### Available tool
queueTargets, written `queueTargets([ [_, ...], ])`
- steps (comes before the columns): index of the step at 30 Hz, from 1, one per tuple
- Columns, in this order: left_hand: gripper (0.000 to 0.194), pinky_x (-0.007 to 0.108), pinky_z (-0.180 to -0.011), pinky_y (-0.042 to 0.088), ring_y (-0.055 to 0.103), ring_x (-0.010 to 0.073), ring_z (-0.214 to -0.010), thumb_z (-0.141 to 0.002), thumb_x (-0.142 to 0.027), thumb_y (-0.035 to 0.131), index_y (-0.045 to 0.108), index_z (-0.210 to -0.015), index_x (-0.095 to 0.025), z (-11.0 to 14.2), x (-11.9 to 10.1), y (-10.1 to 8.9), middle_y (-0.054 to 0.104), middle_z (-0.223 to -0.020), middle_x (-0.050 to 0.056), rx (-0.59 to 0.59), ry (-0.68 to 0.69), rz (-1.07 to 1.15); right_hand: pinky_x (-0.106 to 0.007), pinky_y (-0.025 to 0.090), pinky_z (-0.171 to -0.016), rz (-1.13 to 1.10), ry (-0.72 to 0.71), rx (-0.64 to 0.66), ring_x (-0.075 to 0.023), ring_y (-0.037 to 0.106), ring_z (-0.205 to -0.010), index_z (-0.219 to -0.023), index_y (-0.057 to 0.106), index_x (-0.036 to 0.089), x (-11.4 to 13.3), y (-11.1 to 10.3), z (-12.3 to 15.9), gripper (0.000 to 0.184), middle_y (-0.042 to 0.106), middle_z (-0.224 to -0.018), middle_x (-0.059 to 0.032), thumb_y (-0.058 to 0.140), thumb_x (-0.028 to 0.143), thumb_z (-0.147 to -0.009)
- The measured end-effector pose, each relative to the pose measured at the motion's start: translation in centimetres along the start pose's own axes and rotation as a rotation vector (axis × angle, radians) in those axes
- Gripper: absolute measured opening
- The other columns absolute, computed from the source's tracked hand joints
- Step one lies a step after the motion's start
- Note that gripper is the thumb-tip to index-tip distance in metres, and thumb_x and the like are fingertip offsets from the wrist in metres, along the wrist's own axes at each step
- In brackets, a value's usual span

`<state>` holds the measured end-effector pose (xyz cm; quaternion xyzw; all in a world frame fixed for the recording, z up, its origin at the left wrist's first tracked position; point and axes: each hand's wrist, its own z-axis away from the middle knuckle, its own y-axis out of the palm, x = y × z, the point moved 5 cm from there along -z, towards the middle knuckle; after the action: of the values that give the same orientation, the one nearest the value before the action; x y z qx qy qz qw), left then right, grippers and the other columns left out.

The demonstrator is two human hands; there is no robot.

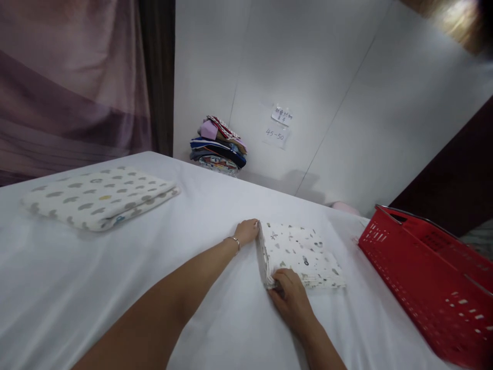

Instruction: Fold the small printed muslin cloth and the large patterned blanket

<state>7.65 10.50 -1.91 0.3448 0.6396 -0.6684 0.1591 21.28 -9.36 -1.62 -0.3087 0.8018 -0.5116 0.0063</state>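
Note:
A folded white cloth with a small grey-and-brown print lies on the white-covered table, its layers showing along the near and left edges. My left hand, a bracelet at its wrist, grips the far left corner, with its fingertips partly hidden behind the fold. At the near left corner my right hand pinches the stacked layers, thumb below and fingers on top. Farther left rests another folded white cloth, thicker and patterned with grey cloud shapes; neither hand touches it.
A red plastic basket stands at the right edge of the table. Beyond the far edge, a stack of folded fabrics is against the wall, near paper notes. A pinkish curtain hangs at the left.

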Motion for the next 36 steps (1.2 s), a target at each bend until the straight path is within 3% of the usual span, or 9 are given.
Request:
queueTargets([
  [8,0.048,0.029,-0.092,0.039,0.056,0.0193,-0.107,-0.075,-0.019,0.049,0.054,-0.123,-0.024,-2.1,0.3,1.0,0.063,-0.117,0.003,0.026,0.002,0.071,-0.034,0.045,-0.078,-0.053,0.017,-0.03,-0.0202,0.053,-0.091,-0.096,0.05,0.021,-0.7,0.1,-0.2,0.028,0.058,-0.097,-0.0057,0.057,0.009,-0.071],
  [15,0.032,0.021,-0.084,0.043,0.061,0.0147,-0.092,-0.07,-0.017,0.052,0.07,-0.095,-0.026,-4.2,1.3,1.1,0.07,-0.093,-0.004,0.055,0.046,0.172,-0.033,0.044,-0.075,-0.043,0.018,-0.03,-0.0197,0.052,-0.086,-0.092,0.05,0.021,-0.6,0.8,-0.2,0.027,0.058,-0.091,-0.0043,0.056,0.008,-0.069],
  [21,0.028,0.021,-0.084,0.043,0.063,0.0136,-0.087,-0.07,-0.021,0.054,0.071,-0.09,-0.027,-5.0,1.8,1.5,0.071,-0.085,-0.006,0.06,-0.019,0.237,-0.032,0.042,-0.071,-0.015,0.032,-0.01,-0.0192,0.051,-0.082,-0.089,0.05,0.021,0.1,0.7,-0.9,0.024,0.057,-0.087,-0.0043,0.055,0.007,-0.07],
  [29,0.034,0.021,-0.079,0.048,0.064,0.0158,-0.09,-0.068,-0.013,0.053,0.069,-0.097,-0.019,-4.6,1.1,0.4,0.071,-0.095,0.0,0.138,0.005,0.264,-0.03,0.038,-0.072,-0.019,0.074,0.009,-0.0178,0.047,-0.08,-0.083,0.048,0.02,0.2,0.7,-0.9,0.02,0.055,-0.083,-0.0026,0.053,0.007,-0.069],
  [33,0.037,0.026,-0.093,0.043,0.057,0.0182,-0.108,-0.076,-0.019,0.05,0.063,-0.111,-0.016,-3.2,-0.1,-1.3,0.062,-0.119,0.005,0.084,0.061,0.236,-0.03,0.037,-0.073,-0.017,0.079,0.026,-0.0183,0.046,-0.081,-0.083,0.049,0.02,0.1,0.9,-0.9,0.019,0.054,-0.084,-0.0032,0.053,0.008,-0.068],
  [36,0.036,0.031,-0.105,0.031,0.046,0.0192,-0.121,-0.083,-0.03,0.048,0.06,-0.115,-0.019,-1.3,-2.5,-1.6,0.056,-0.127,0.005,0.036,0.169,0.186,-0.03,0.036,-0.073,-0.003,0.067,0.018,-0.0185,0.046,-0.081,-0.083,0.05,0.019,0.1,0.9,-0.9,0.019,0.054,-0.084,-0.0034,0.053,0.009,-0.068],
])
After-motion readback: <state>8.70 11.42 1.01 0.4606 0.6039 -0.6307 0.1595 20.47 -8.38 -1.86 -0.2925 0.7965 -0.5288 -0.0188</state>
